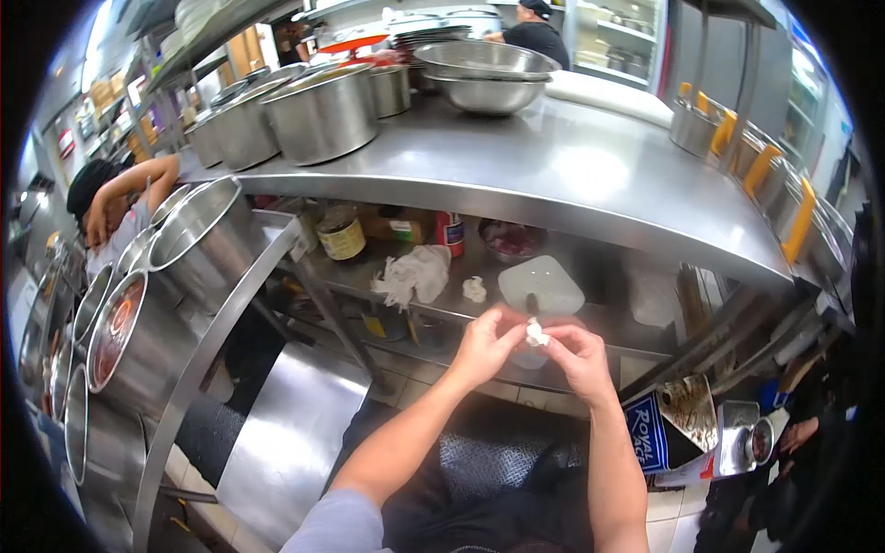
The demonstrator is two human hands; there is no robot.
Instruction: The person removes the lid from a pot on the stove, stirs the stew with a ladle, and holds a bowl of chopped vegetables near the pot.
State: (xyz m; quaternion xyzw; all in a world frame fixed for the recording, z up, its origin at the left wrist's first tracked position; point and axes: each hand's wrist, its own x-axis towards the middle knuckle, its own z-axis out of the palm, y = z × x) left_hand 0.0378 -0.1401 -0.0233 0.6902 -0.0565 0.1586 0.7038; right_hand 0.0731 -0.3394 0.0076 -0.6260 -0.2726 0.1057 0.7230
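My left hand (482,348) and my right hand (580,358) are held close together in front of the lower shelf. Between their fingertips is a small white lumpy piece (536,334), pinched from both sides; its exact kind is unclear. Just beyond the fingers sits a whitish translucent container (542,281), with a small dark object (532,302) showing at its near side. Left of that container, another white lump (474,289) lies on the shelf. Further left is a crumpled white cloth or bag (415,275).
Above the shelf runs a steel counter (553,157) with pots (320,115) and stacked bowls (487,78). Pots (120,327) line a rack at left. A blue-labelled box (648,433) stands at lower right. One person (535,35) is behind the counter, another (115,207) at left.
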